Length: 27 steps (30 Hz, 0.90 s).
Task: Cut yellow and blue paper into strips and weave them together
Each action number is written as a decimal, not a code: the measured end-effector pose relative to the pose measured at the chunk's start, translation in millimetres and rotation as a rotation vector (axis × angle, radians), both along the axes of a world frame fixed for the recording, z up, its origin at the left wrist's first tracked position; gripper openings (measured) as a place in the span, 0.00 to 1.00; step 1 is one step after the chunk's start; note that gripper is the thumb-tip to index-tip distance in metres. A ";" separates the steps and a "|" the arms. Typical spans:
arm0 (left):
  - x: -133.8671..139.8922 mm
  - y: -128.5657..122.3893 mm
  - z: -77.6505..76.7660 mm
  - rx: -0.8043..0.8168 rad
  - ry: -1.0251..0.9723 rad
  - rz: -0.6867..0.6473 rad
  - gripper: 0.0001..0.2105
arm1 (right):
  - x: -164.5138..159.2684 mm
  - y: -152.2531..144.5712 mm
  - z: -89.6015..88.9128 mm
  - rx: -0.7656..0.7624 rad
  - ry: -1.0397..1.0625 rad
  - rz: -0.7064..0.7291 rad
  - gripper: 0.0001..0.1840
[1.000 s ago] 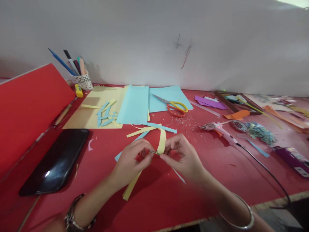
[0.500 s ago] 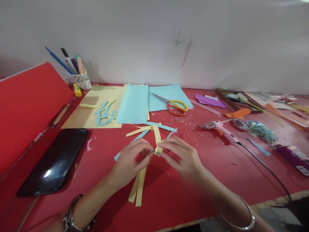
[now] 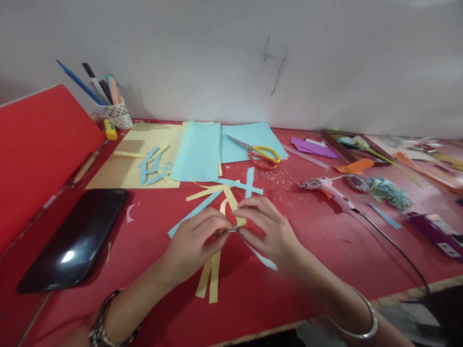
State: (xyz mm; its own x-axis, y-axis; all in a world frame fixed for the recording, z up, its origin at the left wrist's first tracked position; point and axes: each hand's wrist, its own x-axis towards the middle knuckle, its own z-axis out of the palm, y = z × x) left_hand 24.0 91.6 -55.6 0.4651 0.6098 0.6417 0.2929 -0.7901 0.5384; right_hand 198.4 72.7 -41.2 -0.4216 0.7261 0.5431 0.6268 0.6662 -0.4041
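Between my two hands is a small weave of yellow and light-blue paper strips (image 3: 239,222), held just above the table. My left hand (image 3: 202,231) pinches its left side between thumb and fingers. My right hand (image 3: 265,226) pinches the right side. A yellow strip loops up near my left fingertips. One blue strip (image 3: 250,182) sticks up behind my right fingers, and another blue end (image 3: 265,260) hangs below that hand. Loose yellow strips (image 3: 214,277) show under my left hand. The folded crossing itself is partly hidden by my fingers.
Scissors (image 3: 258,152) lie on blue paper sheets (image 3: 197,152) at the back. A woven strip piece (image 3: 155,168) rests on yellow paper (image 3: 104,173). A phone (image 3: 74,241) is at left, a pen cup (image 3: 117,114) behind it. At right are a pink glue gun (image 3: 331,189) and its cord.
Blue strip ends now show above and below my right hand, and a yellow loop has risen by my left fingertips. Both hands stay at the same spot. The view has shifted slightly.
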 end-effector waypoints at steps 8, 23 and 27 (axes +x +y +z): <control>0.0 -1.5 0.4 0.075 0.002 0.038 0.05 | -0.2 -1.4 -2.0 0.030 0.047 0.069 0.08; -1.6 -1.9 -1.7 0.077 0.025 0.104 0.05 | 3.1 -4.6 -1.8 0.068 0.053 0.041 0.09; -1.6 -3.1 -1.1 0.122 0.047 0.095 0.04 | 1.8 -5.0 -0.2 0.067 0.068 0.068 0.08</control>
State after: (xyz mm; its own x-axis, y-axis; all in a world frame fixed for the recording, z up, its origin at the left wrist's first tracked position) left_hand 22.4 88.6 -56.7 0.4402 0.5713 0.6927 0.3917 -0.8164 0.4244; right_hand 200.2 67.7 -41.4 -0.4292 0.6580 0.6187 0.5517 0.7334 -0.3973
